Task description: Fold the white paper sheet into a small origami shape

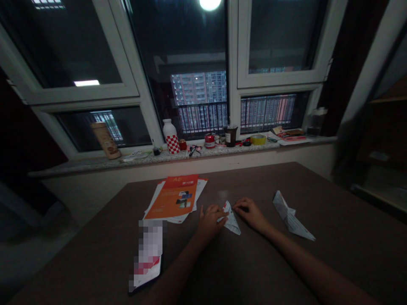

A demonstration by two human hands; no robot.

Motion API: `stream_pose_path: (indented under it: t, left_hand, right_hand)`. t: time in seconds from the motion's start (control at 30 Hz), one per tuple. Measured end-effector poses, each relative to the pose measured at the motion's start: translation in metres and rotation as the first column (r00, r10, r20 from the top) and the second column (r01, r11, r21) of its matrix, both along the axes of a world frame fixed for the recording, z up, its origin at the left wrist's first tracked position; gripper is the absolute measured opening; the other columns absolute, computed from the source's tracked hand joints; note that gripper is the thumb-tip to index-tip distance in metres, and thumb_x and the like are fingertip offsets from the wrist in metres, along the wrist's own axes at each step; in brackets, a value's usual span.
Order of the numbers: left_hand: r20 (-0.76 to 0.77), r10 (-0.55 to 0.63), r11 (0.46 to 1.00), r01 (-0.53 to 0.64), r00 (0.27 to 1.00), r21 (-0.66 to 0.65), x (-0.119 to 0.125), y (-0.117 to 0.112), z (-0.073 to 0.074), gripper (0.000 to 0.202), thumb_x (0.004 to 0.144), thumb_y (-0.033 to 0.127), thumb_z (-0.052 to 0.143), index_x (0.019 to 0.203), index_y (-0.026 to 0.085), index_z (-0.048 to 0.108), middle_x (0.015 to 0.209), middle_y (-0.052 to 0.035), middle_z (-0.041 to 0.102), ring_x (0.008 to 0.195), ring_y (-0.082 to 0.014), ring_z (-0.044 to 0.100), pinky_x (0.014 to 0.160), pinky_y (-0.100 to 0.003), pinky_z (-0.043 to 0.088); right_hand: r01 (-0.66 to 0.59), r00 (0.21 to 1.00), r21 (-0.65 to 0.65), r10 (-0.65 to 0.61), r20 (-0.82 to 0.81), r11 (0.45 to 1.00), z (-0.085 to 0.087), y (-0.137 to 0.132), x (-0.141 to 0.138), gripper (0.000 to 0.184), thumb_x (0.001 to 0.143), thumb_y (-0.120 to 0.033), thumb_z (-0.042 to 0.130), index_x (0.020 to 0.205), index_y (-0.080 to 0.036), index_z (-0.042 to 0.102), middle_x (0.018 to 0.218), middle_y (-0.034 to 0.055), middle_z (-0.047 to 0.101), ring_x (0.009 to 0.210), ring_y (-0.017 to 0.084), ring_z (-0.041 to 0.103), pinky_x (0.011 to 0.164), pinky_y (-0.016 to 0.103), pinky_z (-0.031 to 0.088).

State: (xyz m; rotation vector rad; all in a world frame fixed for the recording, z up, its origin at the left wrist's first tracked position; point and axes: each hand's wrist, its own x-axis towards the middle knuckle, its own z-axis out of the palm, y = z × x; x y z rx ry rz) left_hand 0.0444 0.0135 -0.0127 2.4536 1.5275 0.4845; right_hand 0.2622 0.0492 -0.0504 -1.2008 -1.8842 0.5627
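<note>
A small folded piece of white printed paper lies on the dark brown table in front of me. My left hand presses on its left side with curled fingers. My right hand rests at its upper right corner, fingers bent and pinching down on the paper's tip. A second folded paper shape lies on the table to the right, apart from both hands.
An orange booklet on loose sheets lies at the far left of the hands. A blurred flat object lies near the left. The windowsill holds a checked bottle, cans, a cup, tape and a tin.
</note>
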Motion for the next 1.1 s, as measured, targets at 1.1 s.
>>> stream_pose_path:
  t: [1.1]
  left_hand:
    - [0.043, -0.031, 0.998, 0.033, 0.999, -0.050, -0.0031, 0.0028, -0.0051, 0.026, 0.095, 0.036, 0.051, 0.117, 0.040, 0.064, 0.127, 0.0020, 0.061, 0.132, -0.0237, 0.039, 0.112, -0.064, 0.001]
  right_hand:
    - [-0.001, 0.981, 0.014, -0.001, 0.192, 1.000, 0.0039, -0.0077, -0.0001, 0.020, 0.086, -0.032, 0.063, 0.102, -0.033, 0.076, 0.122, 0.0090, 0.057, 0.117, 0.027, 0.049, 0.103, 0.043, 0.037]
